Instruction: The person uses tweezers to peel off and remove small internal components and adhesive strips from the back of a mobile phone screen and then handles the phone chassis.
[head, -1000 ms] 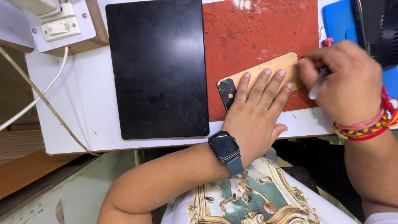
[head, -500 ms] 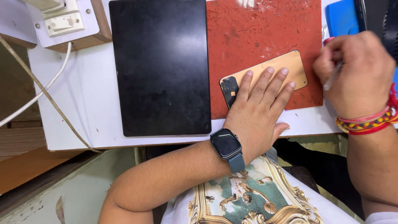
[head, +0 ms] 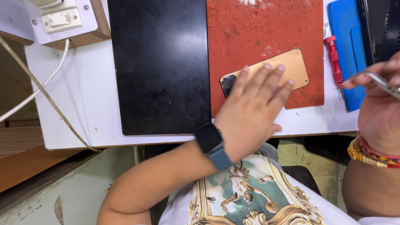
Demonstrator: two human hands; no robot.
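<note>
My left hand (head: 250, 112) lies flat, ungripping, on the gold phone (head: 287, 68); long axis runs rightward-up toward my right hand (head: 377, 112), pinching tweezers (head: 381, 82).

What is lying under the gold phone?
The gold phone lies on a red mat, which rests on the white table. The left hand covers the phone's lower part, hiding what is beneath there.
</note>
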